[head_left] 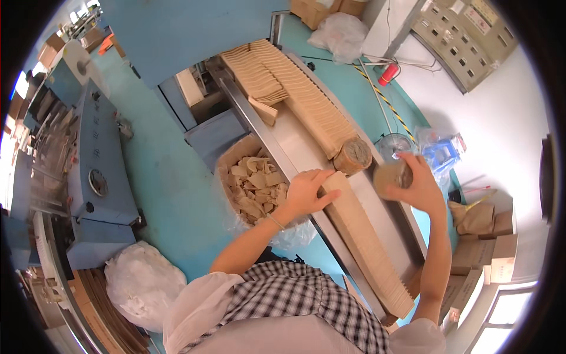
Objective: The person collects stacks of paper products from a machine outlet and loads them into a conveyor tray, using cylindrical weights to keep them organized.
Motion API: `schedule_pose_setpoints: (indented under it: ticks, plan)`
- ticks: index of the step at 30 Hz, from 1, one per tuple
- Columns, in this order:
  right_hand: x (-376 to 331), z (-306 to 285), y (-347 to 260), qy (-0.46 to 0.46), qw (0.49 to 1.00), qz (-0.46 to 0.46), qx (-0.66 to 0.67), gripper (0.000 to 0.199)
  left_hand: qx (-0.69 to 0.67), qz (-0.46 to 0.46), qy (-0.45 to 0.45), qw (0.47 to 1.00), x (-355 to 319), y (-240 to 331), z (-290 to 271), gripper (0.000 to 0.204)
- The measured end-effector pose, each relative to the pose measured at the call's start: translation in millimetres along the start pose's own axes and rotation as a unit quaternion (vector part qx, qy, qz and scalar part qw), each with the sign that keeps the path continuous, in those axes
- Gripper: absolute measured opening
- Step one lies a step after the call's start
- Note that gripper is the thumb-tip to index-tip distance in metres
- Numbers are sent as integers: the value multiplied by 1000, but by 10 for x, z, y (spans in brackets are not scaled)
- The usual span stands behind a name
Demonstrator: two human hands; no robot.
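Observation:
My left hand [311,192] grips the far end of a long row of stacked kraft-paper pieces [368,248], its thumb on top. That row lies along the near part of a metal-edged conveyor table [295,127]. In my right hand [421,183] is a round yellowish-tan disc-shaped block [390,181], blurred by motion and held above the table's right rail. Just beyond my left fingers, a brown round block [352,156] with a greyish face stands against the end of another long row of kraft-paper pieces [312,109]. One loose paper bundle [263,111] lies beside a shorter row.
A lined box of paper scraps [253,183] stands left of the table. The large blue machine [188,41] is at its far end. A white stuffed bag [144,286] sits at lower left. Cartons [474,251] are stacked on the right, and a red extinguisher [388,75] stands by the wall.

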State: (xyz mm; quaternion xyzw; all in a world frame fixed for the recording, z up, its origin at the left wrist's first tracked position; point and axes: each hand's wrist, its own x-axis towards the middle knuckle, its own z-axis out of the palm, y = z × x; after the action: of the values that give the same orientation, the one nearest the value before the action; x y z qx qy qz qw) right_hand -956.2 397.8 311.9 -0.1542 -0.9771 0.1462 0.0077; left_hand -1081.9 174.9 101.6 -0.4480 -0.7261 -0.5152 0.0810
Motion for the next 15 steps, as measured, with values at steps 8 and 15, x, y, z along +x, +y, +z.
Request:
schedule_pose_setpoints:
  ticks: [8, 15]
  plan:
    - [1448, 959, -1074, -68, 968, -235, 59, 77, -7, 23, 50, 998, 13, -11, 44, 53]
    - [2538, 1557, -1162, -182, 975, -120, -43, 61, -25, -6, 26, 999, 4, -17, 67, 51]
